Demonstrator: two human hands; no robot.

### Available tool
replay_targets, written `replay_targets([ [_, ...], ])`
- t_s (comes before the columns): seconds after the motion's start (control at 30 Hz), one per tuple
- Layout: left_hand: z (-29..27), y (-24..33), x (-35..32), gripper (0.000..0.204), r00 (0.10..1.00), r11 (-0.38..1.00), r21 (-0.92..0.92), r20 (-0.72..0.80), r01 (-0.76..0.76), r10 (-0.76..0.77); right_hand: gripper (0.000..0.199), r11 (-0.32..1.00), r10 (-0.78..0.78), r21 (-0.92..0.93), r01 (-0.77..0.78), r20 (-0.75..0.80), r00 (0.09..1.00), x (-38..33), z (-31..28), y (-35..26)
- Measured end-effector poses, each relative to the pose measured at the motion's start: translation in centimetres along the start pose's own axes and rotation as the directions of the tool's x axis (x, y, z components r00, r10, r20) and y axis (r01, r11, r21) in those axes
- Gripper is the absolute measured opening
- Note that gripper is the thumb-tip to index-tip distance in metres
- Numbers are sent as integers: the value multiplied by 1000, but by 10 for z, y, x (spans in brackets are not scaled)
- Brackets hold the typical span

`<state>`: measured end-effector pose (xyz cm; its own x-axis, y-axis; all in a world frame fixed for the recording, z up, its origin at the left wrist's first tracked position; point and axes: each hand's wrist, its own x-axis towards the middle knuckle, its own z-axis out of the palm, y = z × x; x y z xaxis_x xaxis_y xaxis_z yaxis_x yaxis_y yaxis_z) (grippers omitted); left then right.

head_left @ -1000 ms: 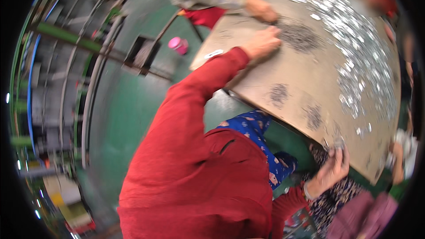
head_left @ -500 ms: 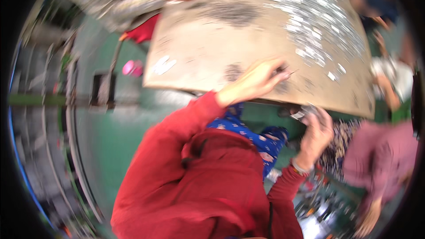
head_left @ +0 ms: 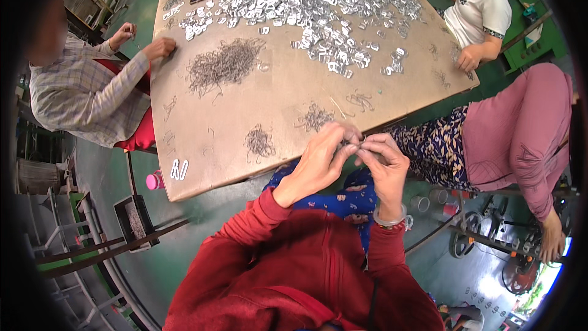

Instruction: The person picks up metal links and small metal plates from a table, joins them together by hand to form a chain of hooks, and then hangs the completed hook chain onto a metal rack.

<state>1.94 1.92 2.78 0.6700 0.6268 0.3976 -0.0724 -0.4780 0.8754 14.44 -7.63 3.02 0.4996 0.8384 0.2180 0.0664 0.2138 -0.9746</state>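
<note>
Pinching something tiny between both sets of fingertips, the left hand [head_left: 318,162] and right hand [head_left: 383,165] meet just below the near edge of the tabletop [head_left: 275,110], low centre of the frame. The small metal piece [head_left: 357,143] sits right where thumbs and forefingers come together, mostly hidden by the fingers, so its exact shape can't be told. Both hands are pressed together on it, fingers curled inward, nothing loose.

To do this well, I'd judge the grip wants to stay at the very tips, steady and close to the body, with the piece turned so both sides can be felt; a slip would drop it into the lap.

Left forearm in a red sleeve [head_left: 245,233] rises from lower left, wrist bent toward the centre. Right forearm comes up steeply from below, bangle [head_left: 390,220] at the wrist, knuckles facing up.

Just above the hands, a small wire tangle [head_left: 315,116] lies on the tabletop, another wire clump [head_left: 260,142] to its left, a bigger wire heap [head_left: 223,64] upper left. A wide spread of shiny metal clips [head_left: 312,0] fills the top. Other people sit at left and upper right, and a person in pink [head_left: 520,129] at right
</note>
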Motion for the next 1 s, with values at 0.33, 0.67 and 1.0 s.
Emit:
replay_targets([
  [0.33,-13,-2,-7,6,996,996,-35,53,77,-75,25,780,-146,-615,119,6,989,173,-4,135],
  [0.67,-17,-9,-7,7,999,999,-15,11,48,-47,20,843,19,-537,-16,1,1000,162,-15,138],
  [1.0,0,-8,10,8,1000,999,52,20,-9,8,14,998,58,32,-57,-55,997,28,-5,-15],
])
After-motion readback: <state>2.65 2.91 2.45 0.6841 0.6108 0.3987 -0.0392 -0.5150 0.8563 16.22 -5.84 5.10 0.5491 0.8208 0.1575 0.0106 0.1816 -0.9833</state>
